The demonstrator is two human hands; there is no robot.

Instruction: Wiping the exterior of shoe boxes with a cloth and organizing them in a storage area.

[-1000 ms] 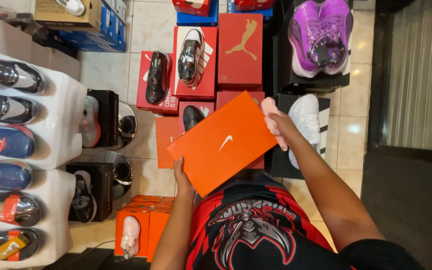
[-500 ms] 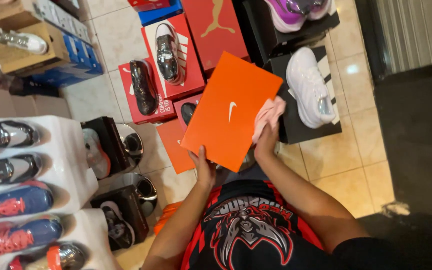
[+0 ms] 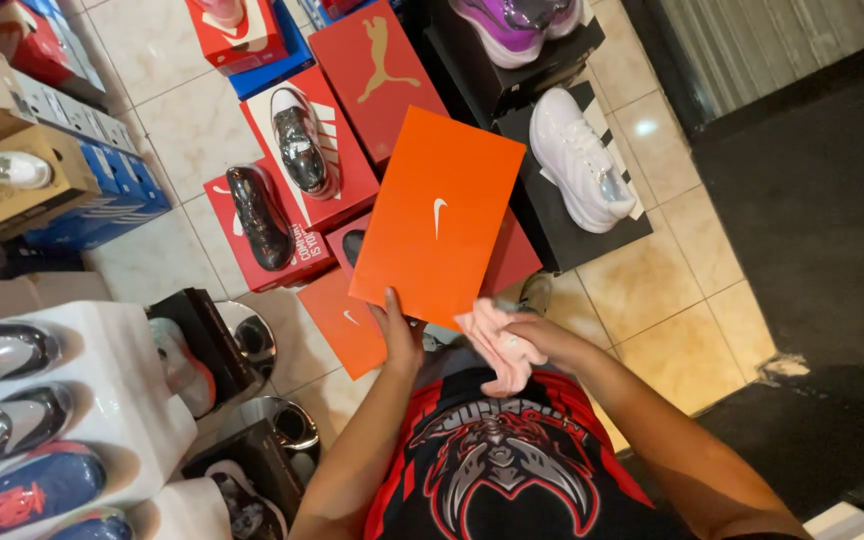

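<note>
Left hand [image 3: 399,335] gripped orange box lid [image 3: 439,217] at near edge; right hand [image 3: 532,335], clenching pink cloth [image 3: 492,340], had dropped from lid's right edge to near corner.

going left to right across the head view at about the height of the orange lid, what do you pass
brown cardboard box with a white shoe → black shoe on a red box → orange shoebox lid, gripped by the left hand → white sneaker on a black box → dark mat
</note>
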